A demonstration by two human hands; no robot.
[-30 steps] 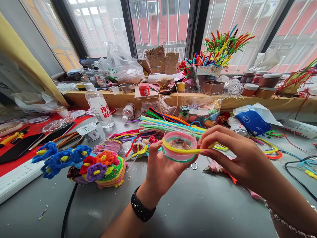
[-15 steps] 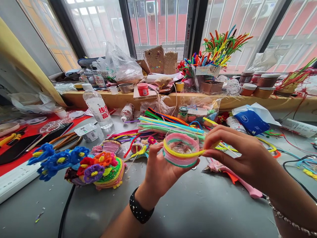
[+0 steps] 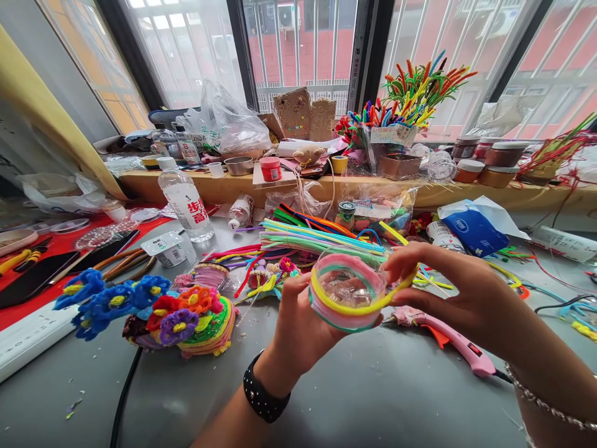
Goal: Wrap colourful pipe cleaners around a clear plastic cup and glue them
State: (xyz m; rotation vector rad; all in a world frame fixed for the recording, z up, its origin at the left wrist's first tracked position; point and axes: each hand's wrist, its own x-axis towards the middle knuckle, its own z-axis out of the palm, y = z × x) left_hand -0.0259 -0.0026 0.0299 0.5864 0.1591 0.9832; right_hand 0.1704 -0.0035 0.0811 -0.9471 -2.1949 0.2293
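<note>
at your far left, blue flowers [image 3: 105, 297] lie on the grey table [image 3: 373, 398], touching a round woven piece [image 3: 205, 323] topped with red, orange and purple blooms. behind them stands a bottle [image 3: 186, 200] with a white label. further right, a pile of pipe cleaners [image 3: 317, 239] lies spread across the table.

your left hand [image 3: 301, 323] is closed around a clear cup [image 3: 347, 287], thumb on its left wall and fingers under it, holding it tilted above the table, a little right of centre. pink and green bands wrap the cup.

a yellow pipe cleaner [image 3: 359, 309] curves round the cup's front. your right hand [image 3: 452, 292] pinches it between thumb and forefinger just at the cup's right side, the other fingers loosely curled.

below that hand a pink glue gun [image 3: 459, 345] lies on the table. a blue tissue pack [image 3: 473, 230] sits behind it.
</note>
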